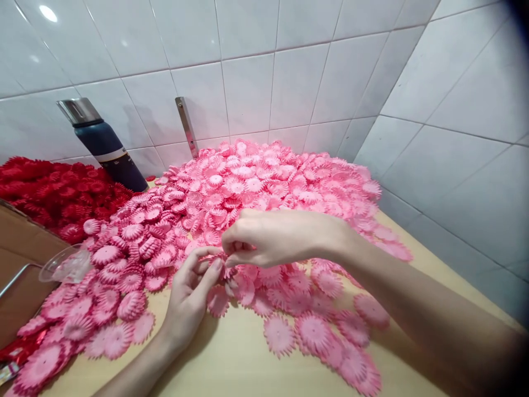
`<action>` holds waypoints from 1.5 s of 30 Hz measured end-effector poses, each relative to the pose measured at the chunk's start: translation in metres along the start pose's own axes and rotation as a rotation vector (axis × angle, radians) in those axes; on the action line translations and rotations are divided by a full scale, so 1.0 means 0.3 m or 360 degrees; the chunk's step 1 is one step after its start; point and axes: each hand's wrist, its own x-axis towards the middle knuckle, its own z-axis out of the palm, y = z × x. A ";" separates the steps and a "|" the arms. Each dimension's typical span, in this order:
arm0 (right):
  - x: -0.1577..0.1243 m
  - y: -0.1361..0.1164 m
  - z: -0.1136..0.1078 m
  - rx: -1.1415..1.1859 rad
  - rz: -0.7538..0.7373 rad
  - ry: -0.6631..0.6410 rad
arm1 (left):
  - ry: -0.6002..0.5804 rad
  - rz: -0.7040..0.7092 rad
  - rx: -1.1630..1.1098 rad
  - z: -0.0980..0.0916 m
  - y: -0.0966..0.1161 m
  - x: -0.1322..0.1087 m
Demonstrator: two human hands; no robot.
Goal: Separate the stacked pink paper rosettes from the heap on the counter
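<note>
A big heap of pink pleated paper flower discs [264, 182] covers the light wooden table [231, 358] up to the tiled wall. My left hand [190, 295] is at the heap's front edge, fingers curled and pinching a pink flower piece [226, 271]. My right hand [273, 237] comes in from the right, fingers closed in a pinch on the same pink piece, so both hands meet just above the table. Loose single discs [314, 331] lie scattered in front of the hands.
A heap of red flower discs [53, 193] lies at the back left beside a dark blue flask with a steel cap [103, 143]. A clear plastic cup [66, 264] and a brown cardboard box [20, 270] sit at the left. White tiled walls close the back and right.
</note>
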 end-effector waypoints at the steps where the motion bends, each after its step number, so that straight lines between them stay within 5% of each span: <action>1: 0.004 -0.001 0.007 -0.0033 -0.0006 -0.0008 | -0.0011 -0.0002 0.0013 0.002 -0.002 0.001; 13: 0.016 -0.016 0.017 -0.0159 -0.0045 0.0041 | 0.0065 0.0145 0.0448 -0.017 -0.013 0.013; 26: 0.032 -0.018 0.045 -0.0330 -0.0152 0.0198 | -0.0010 0.0184 0.0286 -0.030 -0.022 0.016; 31: 0.023 -0.016 0.032 -0.0102 -0.0142 0.0092 | -0.0067 0.0192 0.0322 -0.012 -0.008 0.017; 37: 0.003 -0.018 0.004 0.0201 -0.0043 -0.0224 | -0.0344 0.0074 0.0246 0.011 -0.018 0.001; 45: -0.003 -0.029 -0.006 0.0245 -0.0083 -0.0168 | -0.0374 0.0082 0.0264 0.009 -0.005 -0.021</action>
